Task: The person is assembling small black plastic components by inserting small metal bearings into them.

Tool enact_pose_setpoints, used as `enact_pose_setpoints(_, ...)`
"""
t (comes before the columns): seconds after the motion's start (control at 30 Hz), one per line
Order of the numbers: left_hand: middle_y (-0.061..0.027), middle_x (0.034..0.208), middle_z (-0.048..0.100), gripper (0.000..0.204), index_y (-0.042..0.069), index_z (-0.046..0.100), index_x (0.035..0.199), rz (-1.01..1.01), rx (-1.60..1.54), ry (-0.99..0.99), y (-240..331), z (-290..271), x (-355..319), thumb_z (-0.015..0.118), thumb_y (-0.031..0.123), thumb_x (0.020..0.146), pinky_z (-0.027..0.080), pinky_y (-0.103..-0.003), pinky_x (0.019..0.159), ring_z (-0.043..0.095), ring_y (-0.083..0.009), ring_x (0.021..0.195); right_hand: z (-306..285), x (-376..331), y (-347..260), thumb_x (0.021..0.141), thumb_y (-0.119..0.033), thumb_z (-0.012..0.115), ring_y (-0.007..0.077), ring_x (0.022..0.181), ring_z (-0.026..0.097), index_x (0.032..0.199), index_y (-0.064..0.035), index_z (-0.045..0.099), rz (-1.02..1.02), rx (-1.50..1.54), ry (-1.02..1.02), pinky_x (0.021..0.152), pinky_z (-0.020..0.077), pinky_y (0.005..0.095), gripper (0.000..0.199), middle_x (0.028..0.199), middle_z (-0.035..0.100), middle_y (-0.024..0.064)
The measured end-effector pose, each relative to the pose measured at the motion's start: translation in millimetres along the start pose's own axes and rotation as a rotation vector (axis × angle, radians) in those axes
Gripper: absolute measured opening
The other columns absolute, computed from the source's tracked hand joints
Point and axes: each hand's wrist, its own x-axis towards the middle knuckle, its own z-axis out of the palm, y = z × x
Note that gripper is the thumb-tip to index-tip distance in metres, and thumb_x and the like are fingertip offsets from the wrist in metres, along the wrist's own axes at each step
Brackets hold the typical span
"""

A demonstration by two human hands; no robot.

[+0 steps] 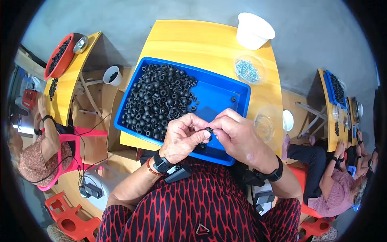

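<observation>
both hands work together over the near edge of the blue plastic tray (217, 93). the left hand (179, 139) has its thumb and index finger pinched at a small black part (209, 130), and the right hand (242, 139) meets it from the other side, its fingertips also clamped on that part, so the two sets of fingers nearly touch. the part sits between them, above the tray (how it is turned is hard to tell, as the fingertips cover most of it).

a heap of black, hollow, rounded pieces (155, 101) fills the left part of the tray, with a stray black piece (233, 99) lying toward the right. on the yellow counter (189, 36), to the right of the tray, stand a clear round dish of tiny pale-blue pieces (247, 71), a second clear dish (264, 128) and, farther back, a white tub (254, 32).

the step in hand looks like close fingertip work on one part; the next move seems to call for a steady left pinch and a fine, controlled adjustment by the right.
</observation>
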Motion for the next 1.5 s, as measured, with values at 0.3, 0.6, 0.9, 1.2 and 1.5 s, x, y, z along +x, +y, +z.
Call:
enact_pose_setpoints(0.3,-0.0081,0.094,0.068,0.015,-0.001,0.061,0.101,0.021,-0.004,0.022,1,-9,1,0.071,0.001,0.090,0.058,-0.029,0.076,0.067,-0.0131,0.080,20,-5,-13,0.082,0.002,0.062,0.0348,0.084,0.066,0.123,0.0013,0.054,-0.222,-0.265,0.045,0.069,0.0558,0.0411,0.042,0.106,0.061,0.0179)
enact_pose_setpoints(0.6,-0.0146,0.099,0.068,0.016,-0.001,0.059,0.104,0.267,-0.027,0.126,5,-15,-1,0.066,-0.004,0.090,0.061,-0.033,0.073,0.069,-0.0195,0.080,23,2,5,0.088,0.000,0.064,0.0361,0.085,0.068,0.113,0.0027,0.062,0.270,0.265,0.271,0.072,0.0566,0.0408,0.026,0.097,0.068,0.0211)
enact_pose_setpoints(0.9,-0.0156,0.100,0.065,0.014,0.001,0.059,0.102,0.585,0.053,0.433,11,-53,-8,0.065,-0.001,0.090,0.062,-0.037,0.065,0.067,-0.0195,0.082,45,17,35,0.084,-0.002,0.064,0.0408,0.090,0.064,0.098,0.0019,0.065,0.026,-0.108,-0.200,0.076,0.0528,0.0481,0.015,0.091,0.064,0.0207)
enact_pose_setpoints(1.2,-0.0126,0.099,0.065,0.016,-0.001,0.059,0.102,0.536,0.124,0.389,10,-56,-10,0.066,-0.004,0.088,0.061,-0.032,0.070,0.066,-0.0154,0.078,56,35,43,0.084,-0.005,0.065,0.0390,0.086,0.063,0.100,0.0013,0.067,0.060,-0.173,-0.300,0.075,0.0518,0.0465,0.018,0.092,0.062,0.0178)
enact_pose_setpoints(1.5,-0.0148,0.099,0.065,0.015,0.000,0.059,0.102,0.487,0.194,0.372,10,-55,-10,0.065,-0.005,0.089,0.061,-0.032,0.069,0.067,-0.0177,0.080,57,40,41,0.084,-0.006,0.061,0.0414,0.082,0.062,0.082,-0.0001,0.058,0.053,-0.167,-0.278,0.070,0.0500,0.0507,0.007,0.091,0.060,0.0198)
